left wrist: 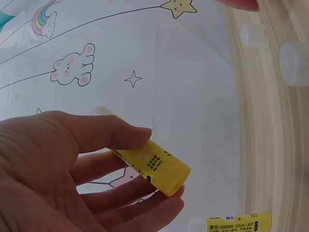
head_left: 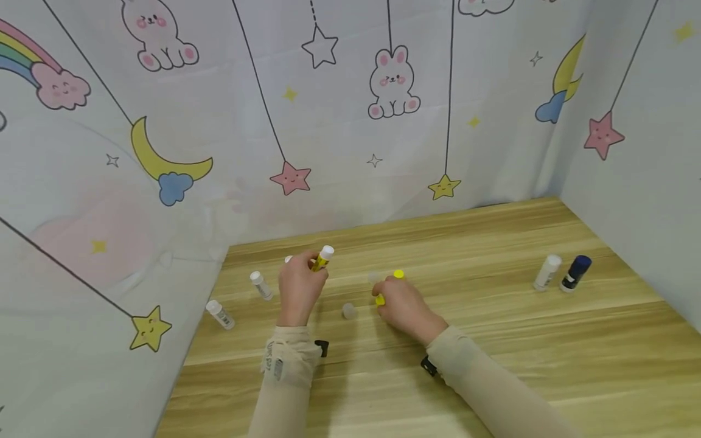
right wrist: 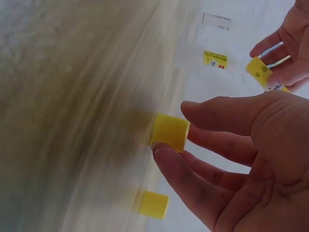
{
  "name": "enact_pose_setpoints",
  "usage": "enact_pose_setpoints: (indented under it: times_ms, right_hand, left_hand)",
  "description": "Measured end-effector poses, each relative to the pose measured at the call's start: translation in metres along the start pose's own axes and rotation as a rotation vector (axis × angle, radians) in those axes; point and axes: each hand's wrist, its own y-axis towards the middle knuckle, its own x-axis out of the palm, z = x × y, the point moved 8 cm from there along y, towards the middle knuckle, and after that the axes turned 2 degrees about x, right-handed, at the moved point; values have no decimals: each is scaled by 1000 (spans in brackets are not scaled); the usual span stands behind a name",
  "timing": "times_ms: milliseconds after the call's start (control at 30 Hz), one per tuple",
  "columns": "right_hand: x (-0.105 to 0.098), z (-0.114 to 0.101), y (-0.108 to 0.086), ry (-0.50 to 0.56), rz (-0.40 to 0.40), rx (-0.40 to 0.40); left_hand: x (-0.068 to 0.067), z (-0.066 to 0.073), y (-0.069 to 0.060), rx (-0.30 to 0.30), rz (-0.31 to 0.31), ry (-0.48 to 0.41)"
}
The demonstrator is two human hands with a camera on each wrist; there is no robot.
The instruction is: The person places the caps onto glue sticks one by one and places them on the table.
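Observation:
My left hand (head_left: 300, 286) grips a yellow glue stick (head_left: 320, 261) with a white end, held tilted above the table. Its black print faces up past the thumb in the left wrist view. My right hand (head_left: 406, 308) has thumb and fingers around a small yellow cap (right wrist: 170, 132) at the tabletop. Just beyond that hand stands a second yellow cap (head_left: 398, 274). Between the hands are two translucent caps, a nearer one (head_left: 348, 311) and a farther one (head_left: 375, 277). Another yellow glue stick (left wrist: 239, 222) stands near the left hand, mostly hidden in the head view.
Two white glue sticks, one nearer (head_left: 220, 314) and one farther (head_left: 261, 286), stand at the table's left. At the right are a white stick (head_left: 547, 272) and a dark blue one (head_left: 575, 274). A printed cloth (head_left: 350, 134) hangs behind the wooden table (head_left: 493, 243).

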Motion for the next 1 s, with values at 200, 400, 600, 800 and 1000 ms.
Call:
enact_pose_setpoints:
  times_ms: [200, 400, 600, 800, 1000]
  right_hand:
    - [4, 0, 0, -12, -15, 3]
    - [-6, 1, 1, 15, 14, 4]
    - [-25, -2, 2, 54, 67, 3]
    - [-35, -4, 2, 79, 74, 19]
    - [-42, -3, 2, 105, 90, 39]
  left_hand:
    - [3, 3, 0, 7, -11, -10]
    - [5, 8, -1, 49, 4, -12]
    - [9, 13, -2, 87, -2, -18]
    - [12, 14, -1, 86, -16, -12]
    - [16, 19, -4, 112, -32, -8]
